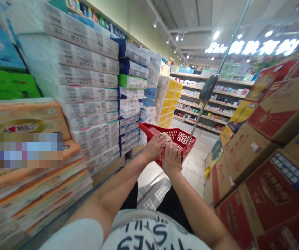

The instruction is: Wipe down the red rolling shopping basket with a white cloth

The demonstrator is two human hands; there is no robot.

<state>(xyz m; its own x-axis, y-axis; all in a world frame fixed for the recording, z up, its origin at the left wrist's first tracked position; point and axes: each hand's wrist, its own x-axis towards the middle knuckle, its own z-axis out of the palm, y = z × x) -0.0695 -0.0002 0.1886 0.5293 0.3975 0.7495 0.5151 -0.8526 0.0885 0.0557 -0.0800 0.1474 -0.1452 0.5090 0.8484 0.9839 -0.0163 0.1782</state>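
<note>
A red plastic shopping basket (183, 138) stands on the floor ahead of me, its long metal pull handle (209, 88) rising up to the right. My left hand (154, 147) and my right hand (171, 159) meet over the basket's near rim. Both are closed around a small pale thing (167, 137) that I cannot make out. Both forearms stretch forward from my white printed shirt.
Tall stacks of wrapped tissue packs (87, 86) line the left side of the narrow aisle. Stacked cardboard cartons (264, 146) crowd the right. Shelves of goods (212, 104) cross the far end. Pale tiled floor (196, 163) runs between.
</note>
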